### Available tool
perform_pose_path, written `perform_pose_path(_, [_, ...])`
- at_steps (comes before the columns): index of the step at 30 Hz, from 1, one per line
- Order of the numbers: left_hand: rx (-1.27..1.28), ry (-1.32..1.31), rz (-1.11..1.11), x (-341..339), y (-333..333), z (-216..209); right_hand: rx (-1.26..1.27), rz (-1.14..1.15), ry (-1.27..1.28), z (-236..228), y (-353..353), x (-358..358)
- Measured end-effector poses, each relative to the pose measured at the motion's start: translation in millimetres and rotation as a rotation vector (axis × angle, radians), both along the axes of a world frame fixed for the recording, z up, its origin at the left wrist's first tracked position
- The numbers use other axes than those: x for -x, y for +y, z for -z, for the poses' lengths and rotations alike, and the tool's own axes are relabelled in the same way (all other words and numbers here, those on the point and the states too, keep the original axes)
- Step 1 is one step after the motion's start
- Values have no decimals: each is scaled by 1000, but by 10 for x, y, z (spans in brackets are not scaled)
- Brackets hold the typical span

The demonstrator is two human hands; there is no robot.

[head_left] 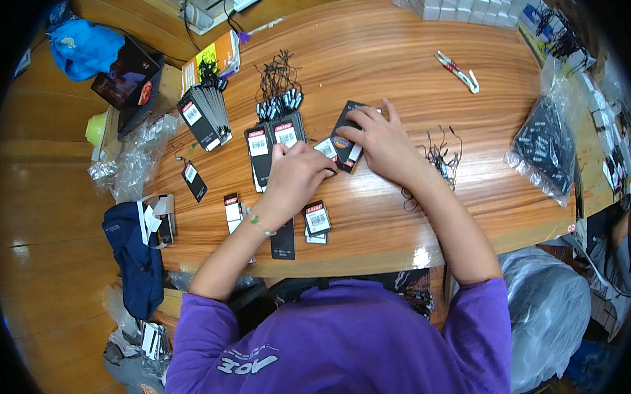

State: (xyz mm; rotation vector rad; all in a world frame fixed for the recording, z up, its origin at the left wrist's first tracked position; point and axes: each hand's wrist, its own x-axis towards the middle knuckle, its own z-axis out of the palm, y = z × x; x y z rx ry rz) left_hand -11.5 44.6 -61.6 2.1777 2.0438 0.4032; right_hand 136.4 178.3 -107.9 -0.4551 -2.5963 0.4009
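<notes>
Tabletop of striped brown wood (398, 232) bears, near its closest edge, a long black card tag (283, 246) and, just beside it, a small pile of black-and-white labelled cards (317, 218). Beyond these, the person's two hands are near each other but apart: the right hand (381, 138) lies with spread fingers over a black rectangular tag (345, 151), seemingly to steady it, while the left hand (297, 169) bends its fingertips toward that tag's near end; whether either one pinches it cannot be told. Left of it, black cards with red-and-white labels (259, 147) lie in piles, their thin black cords (282, 76) stretching away, perhaps to avoid tangling. Farther left, a fanned stack of black tags (199, 123) overlaps in steps, probably for easy separating. Farthest, red-handled metal pliers (458, 73) lie aside, and small white boxes (464, 8) stand stacked, likely saving room.
</notes>
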Motion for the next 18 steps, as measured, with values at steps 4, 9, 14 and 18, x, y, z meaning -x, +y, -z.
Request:
perform_pose_path(4, [63, -506, -133, 167, 108, -258, 223, -28, 85, -70, 17, -29])
perform_pose_path(9, [159, -948, -158, 229, 197, -459, 530, -264, 360, -250, 4, -26])
perform_pose_path(14, [147, -1014, -186, 258, 235, -537, 826, -292, 401, -406, -165, -20])
perform_pose_path(18, [111, -915, -175, 271, 290, -635, 1109, -295, 427, -401, -179, -14])
